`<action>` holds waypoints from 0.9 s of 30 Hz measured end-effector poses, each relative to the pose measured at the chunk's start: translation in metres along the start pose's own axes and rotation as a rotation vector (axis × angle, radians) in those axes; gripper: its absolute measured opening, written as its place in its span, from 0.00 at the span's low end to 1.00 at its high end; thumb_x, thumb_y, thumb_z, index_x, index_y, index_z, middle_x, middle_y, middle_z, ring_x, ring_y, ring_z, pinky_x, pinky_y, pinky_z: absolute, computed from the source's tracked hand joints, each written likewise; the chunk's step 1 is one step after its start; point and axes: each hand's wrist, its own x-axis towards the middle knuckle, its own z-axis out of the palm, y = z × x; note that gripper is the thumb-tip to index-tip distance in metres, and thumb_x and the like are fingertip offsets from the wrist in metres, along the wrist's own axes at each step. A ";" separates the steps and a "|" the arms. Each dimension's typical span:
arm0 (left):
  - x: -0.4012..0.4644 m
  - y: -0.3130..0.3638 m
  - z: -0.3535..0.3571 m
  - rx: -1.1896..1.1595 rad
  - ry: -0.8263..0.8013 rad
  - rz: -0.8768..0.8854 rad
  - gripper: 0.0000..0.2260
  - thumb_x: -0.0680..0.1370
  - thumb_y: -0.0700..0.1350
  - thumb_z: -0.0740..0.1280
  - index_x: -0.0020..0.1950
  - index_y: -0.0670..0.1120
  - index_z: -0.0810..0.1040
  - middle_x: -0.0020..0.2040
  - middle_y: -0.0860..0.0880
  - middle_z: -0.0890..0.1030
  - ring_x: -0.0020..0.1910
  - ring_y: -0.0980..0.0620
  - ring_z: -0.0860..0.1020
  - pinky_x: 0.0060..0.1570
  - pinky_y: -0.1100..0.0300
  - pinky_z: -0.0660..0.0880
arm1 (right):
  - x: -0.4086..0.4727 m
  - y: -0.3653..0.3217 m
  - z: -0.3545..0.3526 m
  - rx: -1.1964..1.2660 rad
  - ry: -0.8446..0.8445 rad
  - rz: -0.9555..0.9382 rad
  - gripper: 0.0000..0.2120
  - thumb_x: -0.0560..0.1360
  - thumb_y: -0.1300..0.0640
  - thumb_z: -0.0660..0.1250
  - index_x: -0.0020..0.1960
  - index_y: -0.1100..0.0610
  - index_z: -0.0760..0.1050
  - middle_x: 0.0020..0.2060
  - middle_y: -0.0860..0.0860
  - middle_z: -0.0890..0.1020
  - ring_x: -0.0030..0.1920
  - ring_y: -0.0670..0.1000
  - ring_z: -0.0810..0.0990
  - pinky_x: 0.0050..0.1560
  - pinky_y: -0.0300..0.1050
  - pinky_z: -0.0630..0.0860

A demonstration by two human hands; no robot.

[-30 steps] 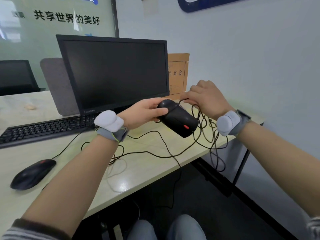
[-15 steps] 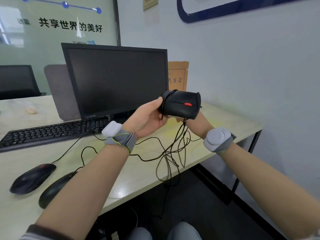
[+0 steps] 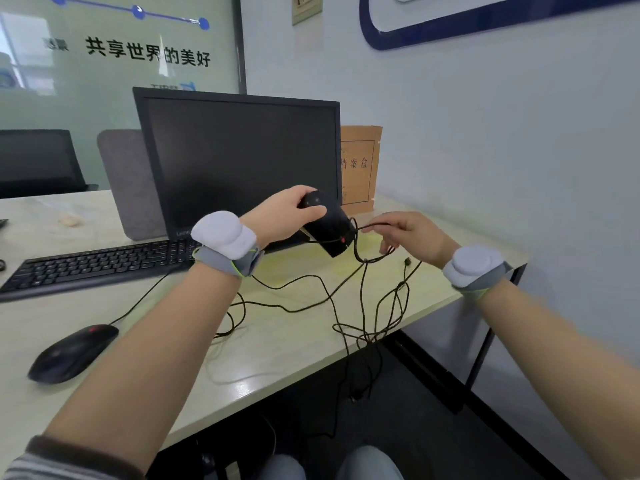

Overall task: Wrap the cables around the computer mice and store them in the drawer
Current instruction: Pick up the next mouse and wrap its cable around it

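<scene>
The left hand (image 3: 282, 216) grips a black mouse (image 3: 327, 223) above the table (image 3: 294, 341) while the right hand (image 3: 412, 237) pinches its cable (image 3: 372, 226) (fingers curled), another mouse (image 3: 71, 353) lying well apart.

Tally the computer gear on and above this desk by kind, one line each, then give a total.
Mice: 2, one held in the left hand at, one lying on the desk
Keyboards: 1
Monitors: 1
Total: 4
The right hand pinches the held mouse's cable.
</scene>
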 end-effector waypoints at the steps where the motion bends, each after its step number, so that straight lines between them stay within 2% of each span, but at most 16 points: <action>1: 0.001 0.000 -0.001 0.056 0.023 0.013 0.18 0.78 0.50 0.61 0.68 0.49 0.68 0.54 0.53 0.75 0.46 0.56 0.73 0.45 0.63 0.67 | 0.000 -0.002 -0.004 0.026 -0.068 0.041 0.10 0.78 0.55 0.62 0.48 0.44 0.80 0.28 0.45 0.78 0.34 0.42 0.79 0.40 0.30 0.72; 4: 0.004 -0.003 -0.003 0.078 0.142 0.016 0.20 0.79 0.50 0.61 0.69 0.48 0.66 0.58 0.52 0.73 0.54 0.54 0.71 0.52 0.63 0.65 | 0.000 -0.004 -0.013 -0.007 -0.181 0.135 0.07 0.76 0.51 0.65 0.46 0.48 0.82 0.28 0.46 0.77 0.33 0.44 0.81 0.40 0.32 0.73; 6: 0.008 -0.006 -0.002 -0.081 0.227 -0.020 0.19 0.78 0.50 0.61 0.69 0.48 0.67 0.58 0.51 0.74 0.52 0.53 0.73 0.53 0.62 0.67 | 0.001 -0.004 -0.012 -0.131 -0.190 0.175 0.06 0.75 0.51 0.65 0.45 0.50 0.81 0.29 0.48 0.75 0.30 0.46 0.80 0.40 0.40 0.73; 8: 0.012 -0.008 0.002 -0.357 0.278 -0.053 0.18 0.78 0.49 0.61 0.67 0.47 0.69 0.53 0.51 0.75 0.42 0.55 0.73 0.45 0.62 0.70 | 0.003 -0.005 -0.006 -0.268 -0.173 0.195 0.08 0.77 0.53 0.62 0.44 0.49 0.79 0.29 0.48 0.74 0.31 0.48 0.79 0.40 0.43 0.73; 9: 0.014 -0.008 0.005 -0.507 0.286 -0.064 0.17 0.79 0.48 0.61 0.66 0.46 0.70 0.51 0.50 0.75 0.38 0.56 0.71 0.40 0.63 0.70 | 0.003 -0.005 -0.003 -0.307 -0.152 0.182 0.09 0.77 0.54 0.60 0.44 0.49 0.79 0.29 0.47 0.75 0.34 0.49 0.79 0.38 0.41 0.72; 11: 0.014 -0.005 0.008 -0.774 0.300 -0.072 0.14 0.79 0.46 0.61 0.63 0.46 0.73 0.47 0.51 0.74 0.36 0.56 0.69 0.35 0.65 0.69 | 0.003 -0.004 0.001 -0.297 -0.120 0.135 0.10 0.79 0.55 0.58 0.44 0.49 0.78 0.30 0.45 0.78 0.42 0.50 0.81 0.38 0.38 0.71; 13: 0.014 -0.002 0.009 -0.960 0.309 -0.055 0.10 0.79 0.46 0.61 0.60 0.47 0.74 0.44 0.52 0.75 0.37 0.57 0.71 0.35 0.66 0.70 | 0.003 -0.001 0.004 -0.102 -0.080 0.104 0.11 0.80 0.56 0.57 0.44 0.51 0.77 0.30 0.45 0.81 0.46 0.49 0.82 0.45 0.36 0.73; 15: 0.015 0.002 0.007 -1.116 0.317 -0.050 0.06 0.79 0.46 0.61 0.55 0.49 0.75 0.43 0.52 0.75 0.37 0.57 0.71 0.36 0.65 0.71 | 0.000 0.001 0.008 0.231 -0.021 0.116 0.11 0.80 0.57 0.57 0.46 0.53 0.77 0.25 0.46 0.77 0.41 0.49 0.83 0.47 0.36 0.75; 17: 0.014 0.006 0.005 -1.246 0.289 -0.081 0.04 0.79 0.46 0.62 0.50 0.49 0.76 0.41 0.51 0.75 0.37 0.56 0.72 0.37 0.64 0.71 | -0.001 0.006 0.006 0.382 0.070 0.149 0.12 0.80 0.56 0.56 0.46 0.55 0.78 0.20 0.46 0.69 0.34 0.51 0.82 0.45 0.40 0.76; 18: 0.014 0.007 0.006 -1.263 0.263 -0.098 0.03 0.79 0.45 0.63 0.48 0.50 0.76 0.40 0.52 0.75 0.37 0.56 0.72 0.36 0.64 0.70 | -0.002 0.008 0.005 0.366 0.105 0.162 0.13 0.80 0.55 0.56 0.45 0.54 0.78 0.20 0.46 0.67 0.32 0.51 0.80 0.45 0.41 0.75; 20: 0.013 0.007 0.013 -1.184 0.218 -0.109 0.04 0.79 0.44 0.62 0.50 0.50 0.76 0.41 0.52 0.76 0.38 0.56 0.73 0.36 0.65 0.70 | -0.002 0.007 0.003 0.229 0.119 0.140 0.13 0.80 0.55 0.56 0.45 0.53 0.79 0.22 0.47 0.69 0.34 0.50 0.81 0.44 0.38 0.74; 22: 0.013 0.004 0.023 -1.075 0.209 -0.095 0.07 0.79 0.43 0.62 0.57 0.49 0.74 0.46 0.52 0.77 0.41 0.55 0.74 0.37 0.64 0.72 | -0.002 0.001 0.002 -0.023 0.029 0.100 0.11 0.80 0.56 0.57 0.46 0.50 0.78 0.28 0.46 0.77 0.40 0.47 0.81 0.41 0.28 0.71; 24: 0.013 0.000 0.029 -0.990 0.257 -0.077 0.12 0.79 0.44 0.63 0.61 0.50 0.71 0.52 0.51 0.77 0.45 0.55 0.76 0.42 0.61 0.74 | -0.002 -0.003 0.007 -0.164 -0.054 0.111 0.10 0.79 0.59 0.58 0.47 0.50 0.77 0.34 0.45 0.81 0.41 0.45 0.80 0.36 0.24 0.70; 25: 0.014 -0.001 0.029 -0.958 0.297 -0.059 0.13 0.78 0.44 0.63 0.62 0.51 0.70 0.55 0.51 0.77 0.48 0.56 0.76 0.44 0.61 0.74 | -0.002 -0.004 0.011 -0.101 -0.053 0.127 0.10 0.78 0.62 0.58 0.47 0.51 0.76 0.36 0.47 0.82 0.40 0.45 0.81 0.38 0.25 0.71; 27: 0.016 -0.004 0.028 -0.949 0.383 -0.027 0.15 0.78 0.43 0.63 0.65 0.49 0.69 0.57 0.50 0.76 0.51 0.56 0.76 0.46 0.61 0.74 | -0.003 -0.004 0.013 0.235 0.025 0.155 0.10 0.78 0.65 0.57 0.48 0.58 0.76 0.35 0.49 0.81 0.34 0.46 0.80 0.39 0.33 0.75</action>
